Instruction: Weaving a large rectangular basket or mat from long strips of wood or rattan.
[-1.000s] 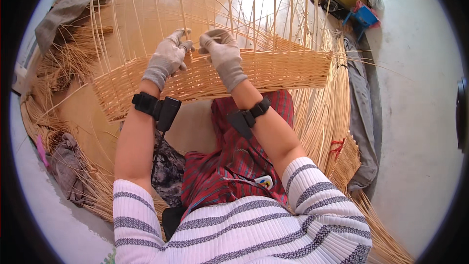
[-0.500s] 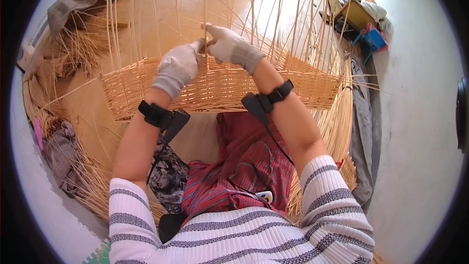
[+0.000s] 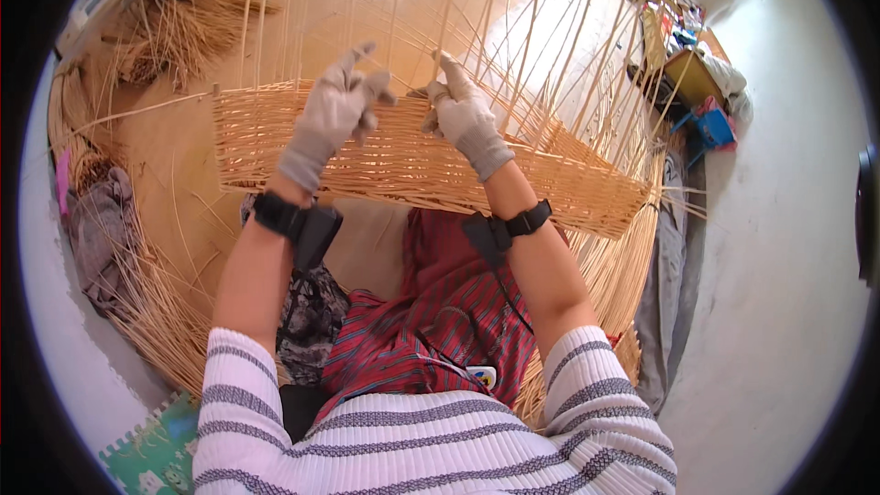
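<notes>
A home basket-weaving workshop is indicated. A half-woven wicker basket [image 3: 403, 151] with long upright cane stakes [image 3: 550, 64] is seen on a bare wooden floor [image 3: 183, 183]. Loose bundles of cane [image 3: 174, 27] are piled along the wall, and discarded cloth [image 3: 96, 229] is left beside them. A cluttered small desk [image 3: 692, 78] and plain plastered walls [image 3: 779, 247] are seen at the right.

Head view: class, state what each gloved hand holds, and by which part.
Both the left hand and right hand pinch thin cane strands at the top edge of the half-woven wicker basket.
</notes>
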The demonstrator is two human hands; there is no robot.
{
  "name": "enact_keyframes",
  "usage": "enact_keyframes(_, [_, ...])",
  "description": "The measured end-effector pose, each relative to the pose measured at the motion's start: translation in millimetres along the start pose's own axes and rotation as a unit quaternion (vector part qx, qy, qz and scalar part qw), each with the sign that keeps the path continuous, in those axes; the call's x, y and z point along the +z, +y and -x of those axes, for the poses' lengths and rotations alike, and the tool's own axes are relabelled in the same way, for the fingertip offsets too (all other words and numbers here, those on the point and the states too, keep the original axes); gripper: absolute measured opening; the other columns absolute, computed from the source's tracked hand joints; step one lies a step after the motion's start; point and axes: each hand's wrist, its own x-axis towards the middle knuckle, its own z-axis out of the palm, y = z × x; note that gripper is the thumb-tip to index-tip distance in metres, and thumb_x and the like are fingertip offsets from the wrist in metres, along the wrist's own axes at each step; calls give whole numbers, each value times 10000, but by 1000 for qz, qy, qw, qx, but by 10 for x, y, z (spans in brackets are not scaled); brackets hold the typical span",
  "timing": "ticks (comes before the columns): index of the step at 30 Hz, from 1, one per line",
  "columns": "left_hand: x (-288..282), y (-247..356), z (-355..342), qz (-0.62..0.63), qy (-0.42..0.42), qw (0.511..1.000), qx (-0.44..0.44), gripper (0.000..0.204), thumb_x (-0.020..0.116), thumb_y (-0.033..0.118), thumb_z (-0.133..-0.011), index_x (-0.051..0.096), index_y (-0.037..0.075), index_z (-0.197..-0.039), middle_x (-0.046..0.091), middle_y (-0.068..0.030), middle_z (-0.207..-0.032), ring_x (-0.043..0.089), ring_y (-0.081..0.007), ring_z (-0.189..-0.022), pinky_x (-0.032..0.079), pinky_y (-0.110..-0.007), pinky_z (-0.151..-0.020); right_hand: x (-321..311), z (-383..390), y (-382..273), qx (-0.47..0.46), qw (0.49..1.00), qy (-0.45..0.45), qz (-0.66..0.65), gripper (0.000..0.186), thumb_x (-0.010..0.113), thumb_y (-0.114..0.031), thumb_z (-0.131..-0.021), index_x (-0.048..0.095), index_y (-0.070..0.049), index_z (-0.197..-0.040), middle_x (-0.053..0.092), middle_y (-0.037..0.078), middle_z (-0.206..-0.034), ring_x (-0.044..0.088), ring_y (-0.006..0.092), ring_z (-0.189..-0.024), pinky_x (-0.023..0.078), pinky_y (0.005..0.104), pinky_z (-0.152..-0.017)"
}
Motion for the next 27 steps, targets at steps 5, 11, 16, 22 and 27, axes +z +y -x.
enact_keyframes(5, [-335, 49, 2, 22, 131, 989, -58, 294, 612, 332, -1064, 723, 89, -1185, 720, -19, -847, 549, -39, -540, 404, -205, -414, 85, 93, -66, -144, 961, 152, 179, 647, 664, -167, -977, 399, -114, -1564, 744, 154, -1026, 699, 264, -769, 574, 407, -717])
enact_keyframes(11, [-582, -330, 148, -52, 189, 980, -19, 178, 716, 239, -1005, 757, 85, -1085, 718, -5, -854, 585, -41, -612, 428, -203, -493, 626, 24, -146, -237, 891, 93, 375, 362, 792, -411, -840, 712, -73, -941, 657, 148, -994, 636, 349, -1007, 515, 471, -866])
enact_keyframes(16, [-505, -428, 105, -220, 305, 921, 99, 121, 818, 125, -890, 768, 45, -966, 692, -61, -869, 668, -161, -771, 541, -283, -714, 872, -60, -153, -191, 881, 169, 400, 424, 796, -493, -829, 710, -85, -905, 666, 157, -961, 654, 353, -937, 509, 475, -820])
enact_keyframes(22, [-114, -425, 467, -203, 315, 912, 167, 126, 804, 138, -894, 768, 53, -979, 679, -88, -862, 681, -205, -757, 548, -316, -688, 879, -88, -106, -184, 879, 194, 396, 352, 785, -412, -844, 702, -70, -846, 650, 147, -894, 639, 344, -924, 498, 466, -805])
enact_keyframes(27, [125, -483, 375, -260, 288, 906, 170, 152, 750, 135, -931, 780, 59, -1060, 699, -110, -905, 688, -255, -801, 549, -351, -709, 701, -129, -1, -250, 904, 130, 321, 162, 731, -253, -889, 736, -91, -884, 668, 139, -918, 644, 354, -940, 507, 462, -833])
